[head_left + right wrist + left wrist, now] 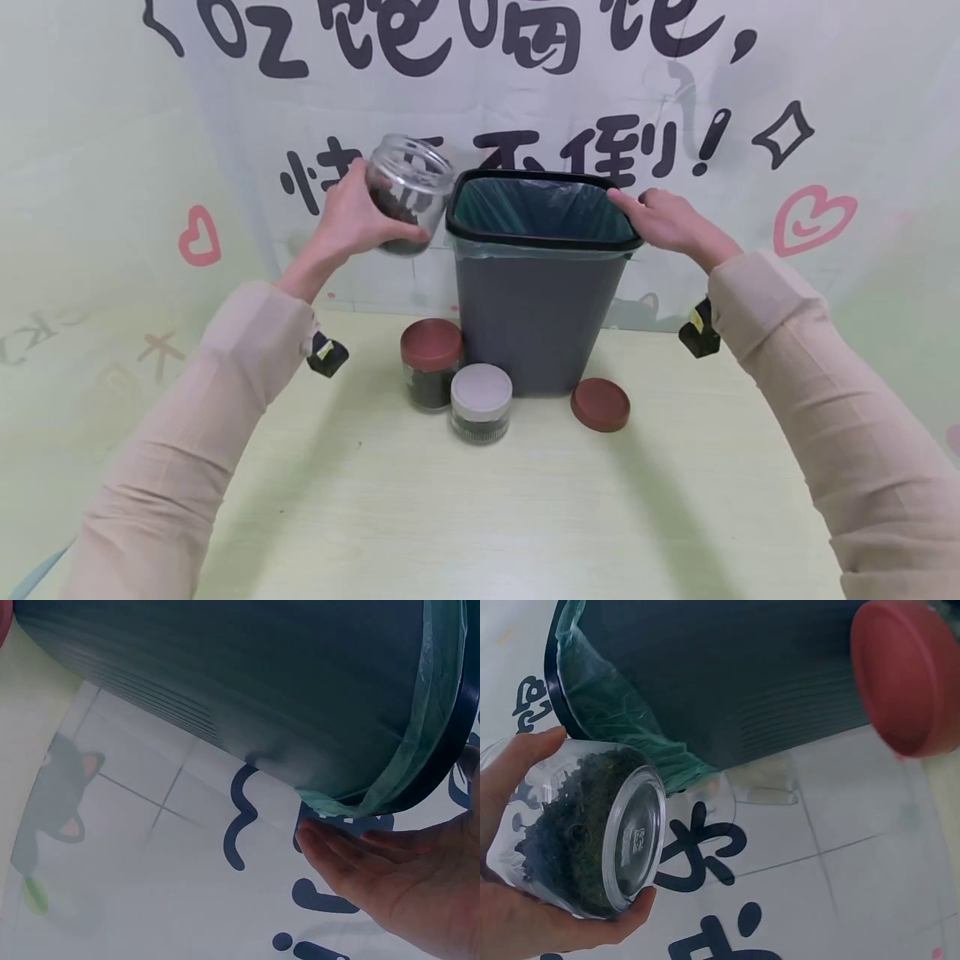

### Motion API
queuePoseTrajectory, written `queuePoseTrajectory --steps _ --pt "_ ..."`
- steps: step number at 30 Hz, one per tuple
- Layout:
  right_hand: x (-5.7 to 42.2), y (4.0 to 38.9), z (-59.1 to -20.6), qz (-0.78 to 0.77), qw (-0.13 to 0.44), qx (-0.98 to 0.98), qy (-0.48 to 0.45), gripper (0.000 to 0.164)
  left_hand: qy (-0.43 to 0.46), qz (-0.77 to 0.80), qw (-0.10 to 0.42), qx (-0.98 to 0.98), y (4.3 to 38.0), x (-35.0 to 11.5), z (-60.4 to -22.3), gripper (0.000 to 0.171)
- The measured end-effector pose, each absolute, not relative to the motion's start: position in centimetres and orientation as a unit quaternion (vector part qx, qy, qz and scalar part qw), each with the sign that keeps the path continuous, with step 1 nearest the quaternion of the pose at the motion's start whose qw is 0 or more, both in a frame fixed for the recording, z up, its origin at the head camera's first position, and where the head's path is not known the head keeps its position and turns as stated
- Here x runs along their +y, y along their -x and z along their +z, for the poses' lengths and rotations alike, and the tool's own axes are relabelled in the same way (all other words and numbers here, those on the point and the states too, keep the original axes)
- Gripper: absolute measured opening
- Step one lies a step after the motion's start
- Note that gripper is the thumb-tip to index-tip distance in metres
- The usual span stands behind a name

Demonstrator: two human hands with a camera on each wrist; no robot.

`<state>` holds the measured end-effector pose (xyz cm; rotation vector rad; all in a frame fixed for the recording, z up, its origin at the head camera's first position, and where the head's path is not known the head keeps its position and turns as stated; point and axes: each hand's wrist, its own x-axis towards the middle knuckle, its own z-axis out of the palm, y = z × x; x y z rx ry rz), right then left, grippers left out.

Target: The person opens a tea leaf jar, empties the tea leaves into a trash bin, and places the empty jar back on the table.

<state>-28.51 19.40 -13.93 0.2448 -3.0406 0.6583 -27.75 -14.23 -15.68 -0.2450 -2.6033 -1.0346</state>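
My left hand grips a lidless clear jar, thumb and fingers around its sides. It is raised beside the bin's left rim, its mouth tilted up and leaning toward the bin. Dark, dried, leaf-like bits lie inside; the left wrist view shows the jar's round base. At the opposite side, my right hand holds the rim corner of a dark grey trash can, thumb over the rim. Its other fingers stretch along the outside, below the rim. A thin green bag lines the can and folds over its edge.
Left of the can's base stands a jar with a red lid. A shorter jar with a whitish lid is in front of it. Near the can's front right corner lies a loose red lid. A printed cloth hangs behind the pale table.
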Motion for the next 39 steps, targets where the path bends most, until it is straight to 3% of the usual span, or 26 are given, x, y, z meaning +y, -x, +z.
queuePoseTrajectory --steps 9,20,29,39 --pt "17.8 29.4 -13.2 0.156 0.012 -0.985 -0.075 0.051 0.105 -0.304 0.202 -0.925 29.2 -12.7 -13.4 0.091" --pt "17.4 29.9 -13.9 0.129 -0.025 -0.990 -0.055 0.048 0.141 -0.168 0.242 -0.945 30.5 -10.3 -12.6 0.092" --pt "17.3 30.1 -13.9 0.109 -0.020 -0.992 -0.064 0.026 0.165 -0.077 0.275 -0.944 31.2 -9.0 -12.4 0.087" --pt "17.2 30.2 -13.9 0.092 -0.006 -0.993 -0.073 0.024 0.195 0.041 0.322 -0.926 31.7 -7.7 -12.3 0.071"
